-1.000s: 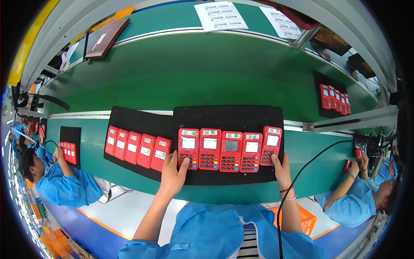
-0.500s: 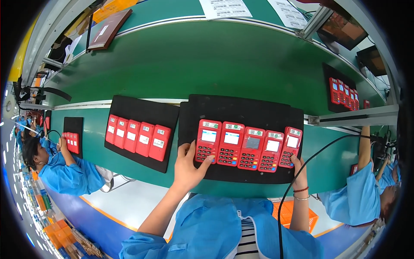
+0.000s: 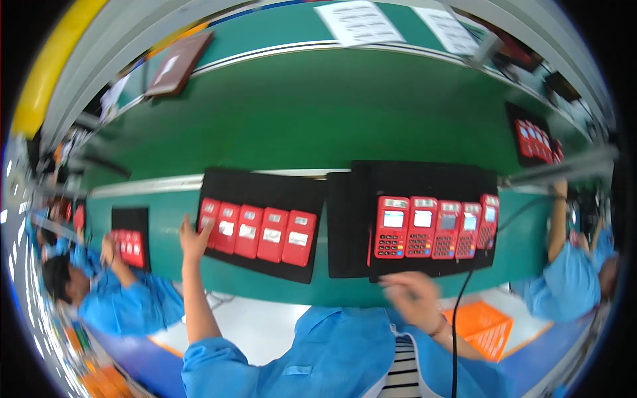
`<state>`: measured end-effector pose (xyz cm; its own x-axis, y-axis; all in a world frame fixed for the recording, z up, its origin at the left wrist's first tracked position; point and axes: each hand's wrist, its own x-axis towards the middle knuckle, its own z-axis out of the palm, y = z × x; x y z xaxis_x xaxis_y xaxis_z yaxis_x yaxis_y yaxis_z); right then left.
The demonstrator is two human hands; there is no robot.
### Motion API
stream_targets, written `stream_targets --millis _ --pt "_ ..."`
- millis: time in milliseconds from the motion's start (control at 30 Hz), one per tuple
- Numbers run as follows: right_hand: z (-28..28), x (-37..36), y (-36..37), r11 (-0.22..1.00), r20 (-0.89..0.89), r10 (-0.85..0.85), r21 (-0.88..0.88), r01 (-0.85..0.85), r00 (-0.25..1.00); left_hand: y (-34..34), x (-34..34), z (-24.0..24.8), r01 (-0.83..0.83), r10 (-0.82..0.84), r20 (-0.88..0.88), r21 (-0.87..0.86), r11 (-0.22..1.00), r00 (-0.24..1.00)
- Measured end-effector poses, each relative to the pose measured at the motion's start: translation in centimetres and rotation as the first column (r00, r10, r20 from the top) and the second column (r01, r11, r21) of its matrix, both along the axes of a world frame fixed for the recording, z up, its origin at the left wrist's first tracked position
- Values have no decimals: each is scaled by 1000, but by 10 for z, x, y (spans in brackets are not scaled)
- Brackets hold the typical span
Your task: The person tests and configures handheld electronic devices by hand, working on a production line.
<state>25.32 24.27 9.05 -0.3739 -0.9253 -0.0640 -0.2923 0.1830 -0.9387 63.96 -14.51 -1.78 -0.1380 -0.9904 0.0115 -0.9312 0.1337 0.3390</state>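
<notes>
My left hand (image 3: 196,240) is at the left end of a slanted row of red card terminals (image 3: 271,234), lying backs up with white labels on a black mat (image 3: 265,188). Its thumb and fingers are apart beside the leftmost terminal; whether they touch it I cannot tell. My right hand (image 3: 413,297), smeared by motion, hovers in front of a second black mat (image 3: 424,178). On that mat stand several red keypad terminals (image 3: 420,227) side by side, faces up, most with lit screens. Another black mat (image 3: 342,225) shows from underneath at its left edge.
A black cable (image 3: 458,312) crosses in front of the right mat. Beyond is a green panel, with a brown folder (image 3: 179,66) and paper sheets (image 3: 358,23) on the shelf. People in blue work at left and right. An orange crate (image 3: 481,328) stands below the table.
Both hands have left the keypad terminals: the left went to the face-down row, the right drew back. The keypad terminals' mat sits further right over the one beneath. My view has swung left.
</notes>
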Motion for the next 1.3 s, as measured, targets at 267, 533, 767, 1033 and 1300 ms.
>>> stream_targets --millis 267,533,767,1033,1300 --pt "-76 119 -150 939 173 -123 340 58 977 -32 10 -10 52 68 -357 315 948 931" --pt "-103 121 -156 935 -152 -262 204 289 953 -22 36 5 143 245 -597 527 838 764" --pt "-121 137 -191 908 282 -341 345 237 897 -2 70 -7 75 308 -658 486 871 687" --pt "-30 40 -74 979 465 -159 -42 201 871 109 -3 149 213 254 -738 475 854 625" --pt "3 -139 161 871 602 -441 108 480 665 286 -236 154 727 136 -858 496 475 496"
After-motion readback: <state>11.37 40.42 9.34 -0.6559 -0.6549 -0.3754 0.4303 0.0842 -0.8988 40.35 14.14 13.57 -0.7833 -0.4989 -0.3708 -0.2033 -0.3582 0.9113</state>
